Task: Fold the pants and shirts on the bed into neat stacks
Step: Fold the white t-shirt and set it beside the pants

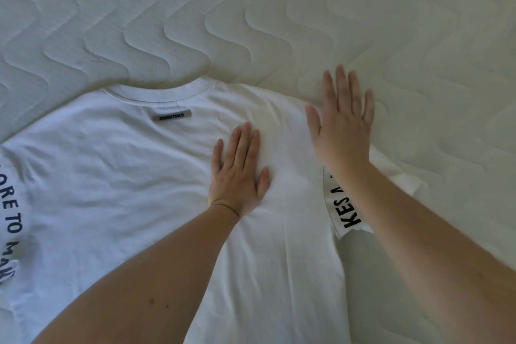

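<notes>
Lying back-up across the near half of the bed, the white cotton T-shirt (134, 176) with its small grey neck label (171, 115) is what I am working on, collar pointing away from me. Its right sleeve (346, 209), the one with black block lettering, looks already turned in toward the body, though my forearm covers part of it and I cannot be sure how cleanly it sits. The left sleeve (11, 220), also lettered, lies spread out at the frame's edge, unfolded.

My left hand (240, 173) lies flat on the cloth just right of the label, fingers straight and close together, pressing the fabric down and gripping nothing. My right hand (342, 123) is likewise flat and spread, fingers apart, resting over the right shoulder seam with its fingertips reaching onto the bedding beyond; it holds nothing either.

I judge the task to be at an early stage: this shirt is laid out and being smoothed, with perhaps one sleeve fold made. The other sleeve, the lengthwise folds and the stacking are all left. No pants, no other shirts and no finished stack show from the head camera, so I cannot say how much more laundry waits.

Around the shirt is the white quilted mattress cover (279, 22) with its wavy stitching.
</notes>
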